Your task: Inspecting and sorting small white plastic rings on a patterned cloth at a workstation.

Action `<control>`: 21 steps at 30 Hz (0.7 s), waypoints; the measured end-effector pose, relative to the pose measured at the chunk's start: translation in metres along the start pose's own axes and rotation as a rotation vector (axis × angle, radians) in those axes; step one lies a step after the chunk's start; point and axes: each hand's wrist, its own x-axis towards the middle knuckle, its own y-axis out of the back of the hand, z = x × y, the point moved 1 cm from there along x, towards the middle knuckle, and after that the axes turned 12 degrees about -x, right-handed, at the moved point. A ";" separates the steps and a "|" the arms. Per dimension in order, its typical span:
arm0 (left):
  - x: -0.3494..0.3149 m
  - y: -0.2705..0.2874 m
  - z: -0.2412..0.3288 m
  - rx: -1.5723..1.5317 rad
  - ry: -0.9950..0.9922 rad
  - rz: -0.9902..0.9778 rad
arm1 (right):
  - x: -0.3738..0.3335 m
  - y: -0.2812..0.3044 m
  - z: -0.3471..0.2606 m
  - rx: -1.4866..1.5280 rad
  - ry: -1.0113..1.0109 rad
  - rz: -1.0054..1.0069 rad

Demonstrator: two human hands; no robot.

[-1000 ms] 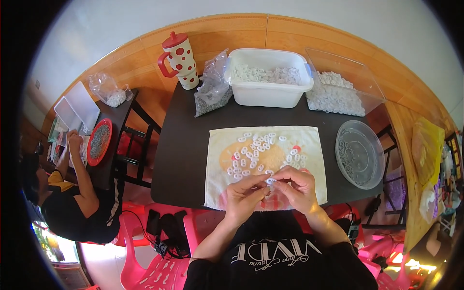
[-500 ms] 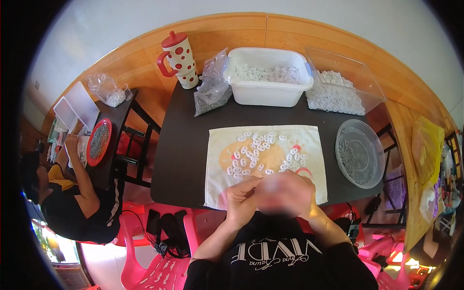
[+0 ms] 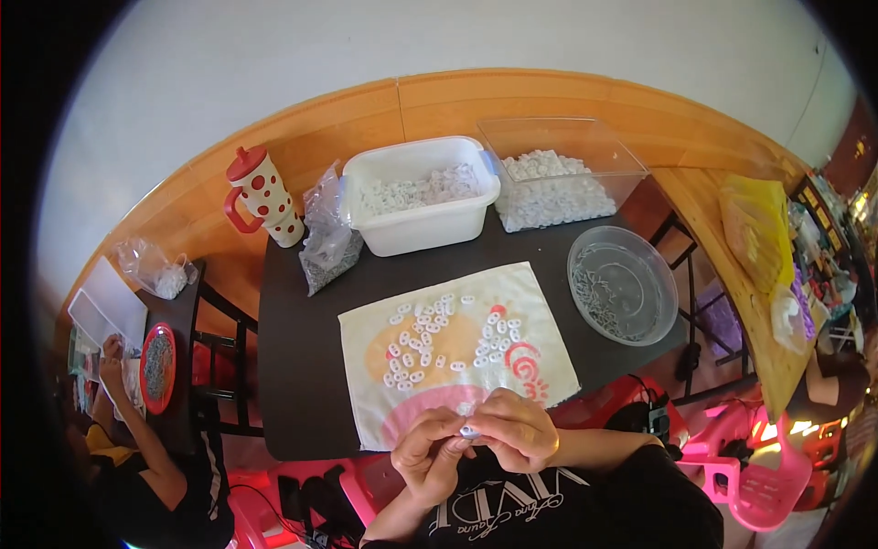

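Note:
My left hand (image 3: pixel 428 455) and my right hand (image 3: pixel 514 432) meet over the near edge of a printed towel (image 3: pixel 366 340), fingers pinched together. Between their fingertips is a small white plastic piece (image 3: pixel 469 430), mostly covered, so its exact shape is unclear. Beyond the hands, many small white oval pieces with two holes (image 3: pixel 425 340) lie in loose groups on the towel. Right of the towel stands a round clear tub (image 3: pixel 651 279), with small grey metal parts (image 3: pixel 599 302) in it.
Along the back are a white tub (image 3: pixel 421 229) of white pieces, a clear bin (image 3: pixel 594 188) of white pieces, a plastic bag (image 3: pixel 327 256) of grey parts and a dotted tumbler (image 3: pixel 265 203). At the left, another person (image 3: pixel 151 467) works near a red tray (image 3: pixel 157 366).
The view has turned, so the table appears lower and farther left. Both hands, still together, appear lower; the white piece between the fingertips now shows, where a blur covered that area before.

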 end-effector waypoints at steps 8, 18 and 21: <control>-0.002 0.005 0.002 0.027 0.034 -0.009 | 0.007 0.001 -0.004 0.034 -0.043 -0.062; 0.012 0.028 0.003 0.519 0.040 -0.055 | 0.143 0.101 0.133 -0.532 -0.319 0.120; 0.009 0.031 -0.001 0.595 -0.013 -0.081 | 0.138 0.098 0.155 -0.549 -0.339 0.059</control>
